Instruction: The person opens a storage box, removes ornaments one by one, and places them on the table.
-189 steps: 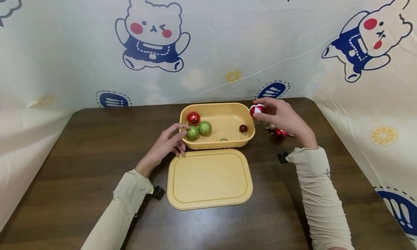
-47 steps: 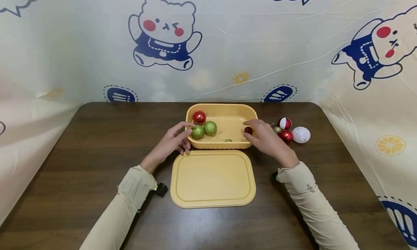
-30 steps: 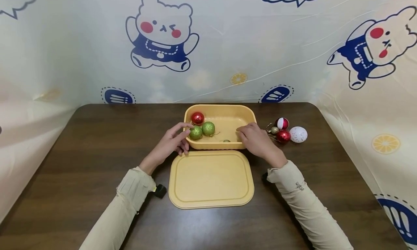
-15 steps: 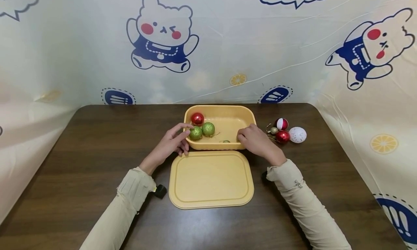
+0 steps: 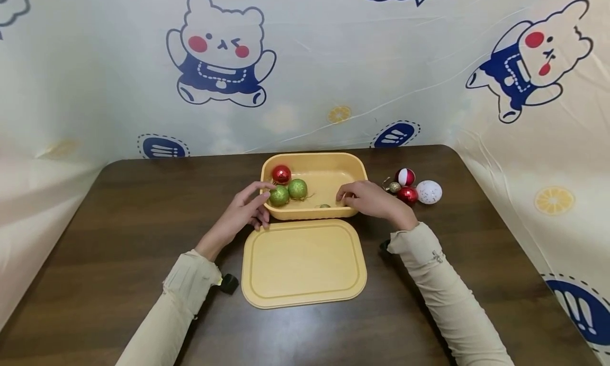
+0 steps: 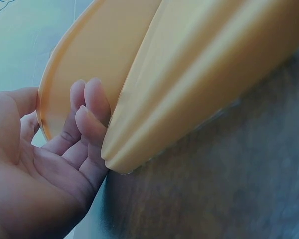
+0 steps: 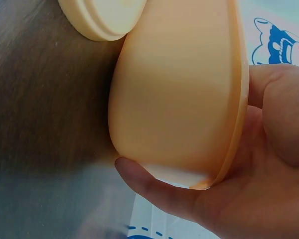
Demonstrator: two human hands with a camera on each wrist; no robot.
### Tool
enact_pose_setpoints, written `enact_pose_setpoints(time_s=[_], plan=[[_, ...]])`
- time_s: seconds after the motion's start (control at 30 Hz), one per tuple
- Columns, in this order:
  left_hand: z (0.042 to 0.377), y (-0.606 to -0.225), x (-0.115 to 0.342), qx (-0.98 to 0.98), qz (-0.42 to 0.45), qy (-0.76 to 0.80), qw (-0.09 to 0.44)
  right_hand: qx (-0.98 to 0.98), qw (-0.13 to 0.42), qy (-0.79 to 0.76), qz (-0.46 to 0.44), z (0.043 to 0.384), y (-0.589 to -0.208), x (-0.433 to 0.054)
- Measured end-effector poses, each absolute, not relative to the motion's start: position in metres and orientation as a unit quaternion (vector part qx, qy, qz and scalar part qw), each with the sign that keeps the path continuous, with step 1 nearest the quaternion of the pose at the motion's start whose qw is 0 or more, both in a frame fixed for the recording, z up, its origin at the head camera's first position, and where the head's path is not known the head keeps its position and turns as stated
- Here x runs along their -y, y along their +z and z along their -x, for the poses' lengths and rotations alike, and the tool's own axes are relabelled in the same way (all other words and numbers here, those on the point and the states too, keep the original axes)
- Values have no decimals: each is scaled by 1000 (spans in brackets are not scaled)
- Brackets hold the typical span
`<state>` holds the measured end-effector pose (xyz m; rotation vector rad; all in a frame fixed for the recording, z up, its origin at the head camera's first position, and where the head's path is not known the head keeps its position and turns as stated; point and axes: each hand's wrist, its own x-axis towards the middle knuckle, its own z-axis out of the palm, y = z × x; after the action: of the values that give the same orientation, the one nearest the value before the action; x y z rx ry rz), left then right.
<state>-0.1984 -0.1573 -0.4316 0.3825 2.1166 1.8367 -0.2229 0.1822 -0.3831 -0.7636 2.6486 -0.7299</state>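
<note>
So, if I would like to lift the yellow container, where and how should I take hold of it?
The rim's outer lip at both rounded short ends, coming from left and right together, seems best. The yellow container is longest left to right, the lid lies close to its near side, and a level hold should help keep the green balls inside from rolling.
</note>
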Motion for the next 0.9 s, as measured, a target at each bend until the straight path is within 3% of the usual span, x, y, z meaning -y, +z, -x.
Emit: enact_pose_setpoints(time_s=[0.23, 0.9], plan=[[198, -432, 157, -735, -138, 646, 151, -919, 126, -248, 281, 224, -383, -182], [198, -433, 157, -740, -138, 642, 148, -901, 159, -300, 272, 224, -383, -189]])
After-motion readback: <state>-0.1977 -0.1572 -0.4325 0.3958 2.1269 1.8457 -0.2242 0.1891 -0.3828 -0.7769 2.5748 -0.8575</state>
